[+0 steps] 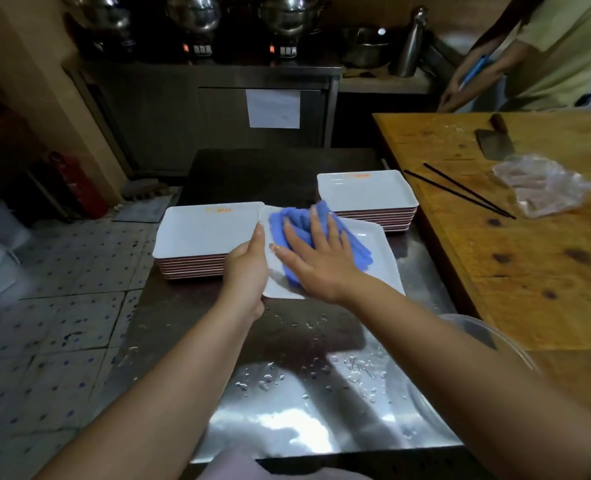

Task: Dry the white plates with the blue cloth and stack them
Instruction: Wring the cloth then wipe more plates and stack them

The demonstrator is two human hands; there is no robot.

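Steel table [321,420] bears two plate stacks [200,237], one cloth [301,223].

Orange print on the left stack [218,210] and right stack [359,175] is too blurred to read.

Dim kitchen, tiled floor [62,323], steel cabinet [218,109]

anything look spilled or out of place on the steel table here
Yes: water droplets and small puddles are scattered over the steel table in front of the plate being wiped. A cleaver also lies loose on the wooden table beside black chopsticks. The plate stacks look tidy.
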